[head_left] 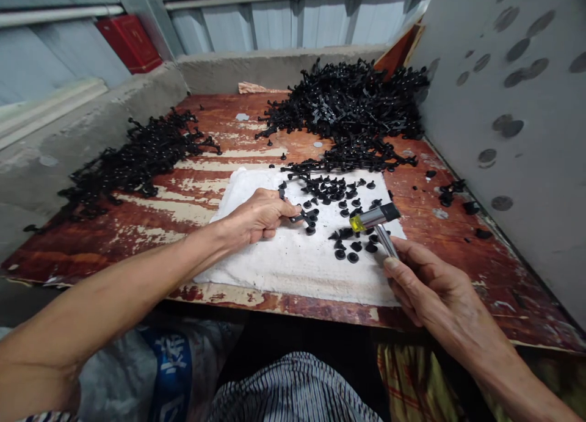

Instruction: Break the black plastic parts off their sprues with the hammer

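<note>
My left hand point(259, 215) rests on a white cloth point(274, 263), its fingers pinched on a black plastic sprue piece point(300, 216) with small round parts attached. My right hand point(423, 284) grips the metal handle of a small hammer point(378, 217) with a yellow and a black face, held just above the cloth to the right of the sprue piece. Several loose black round parts point(341, 196) lie scattered on the cloth between and beyond both hands.
The cloth lies on a worn red wooden board point(183, 196). A big heap of black sprues point(352, 107) sits at the back right, another heap point(137, 159) at the left. A grey spotted wall point(513, 104) rises on the right, a concrete ledge point(91, 123) on the left.
</note>
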`<state>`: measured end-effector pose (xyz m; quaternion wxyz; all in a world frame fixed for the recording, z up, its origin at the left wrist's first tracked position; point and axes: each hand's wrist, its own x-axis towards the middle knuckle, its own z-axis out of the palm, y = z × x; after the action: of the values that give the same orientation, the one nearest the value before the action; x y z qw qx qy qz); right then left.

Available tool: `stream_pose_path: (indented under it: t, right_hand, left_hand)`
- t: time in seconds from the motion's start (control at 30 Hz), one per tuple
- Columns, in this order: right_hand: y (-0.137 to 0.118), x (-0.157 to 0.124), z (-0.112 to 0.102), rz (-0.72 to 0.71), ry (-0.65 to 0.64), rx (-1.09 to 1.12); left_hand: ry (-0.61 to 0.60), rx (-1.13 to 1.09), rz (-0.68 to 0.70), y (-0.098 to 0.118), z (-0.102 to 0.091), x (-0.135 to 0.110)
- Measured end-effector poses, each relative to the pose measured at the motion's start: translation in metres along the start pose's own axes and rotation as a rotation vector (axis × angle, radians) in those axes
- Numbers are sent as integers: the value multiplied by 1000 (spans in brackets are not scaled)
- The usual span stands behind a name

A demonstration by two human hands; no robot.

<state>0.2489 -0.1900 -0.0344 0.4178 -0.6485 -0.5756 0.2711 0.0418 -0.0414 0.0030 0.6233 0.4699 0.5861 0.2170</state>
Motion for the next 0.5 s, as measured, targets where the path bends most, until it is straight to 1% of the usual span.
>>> stream_pose_path:
  t: [0.1, 0.2, 0.3, 0.4, 0.5]
  right_hand:
    - [-3, 1, -2, 19, -35, -33]
    - [-8, 3, -2, -46, -49, -112]
    - [-12, 9, 2, -194, -16, -187]
    - [-20, 19, 7, -361, -5, -249]
    - [-30, 28, 12, -476, 14, -279]
  left_hand:
    - [23, 42, 6, 2, 0, 1]
    - [15, 88, 41, 4, -2, 4]
    - [0, 126, 64, 5, -5, 9]
    - [11, 188, 77, 6, -7, 12]
    - [11, 222, 110, 7, -7, 13]
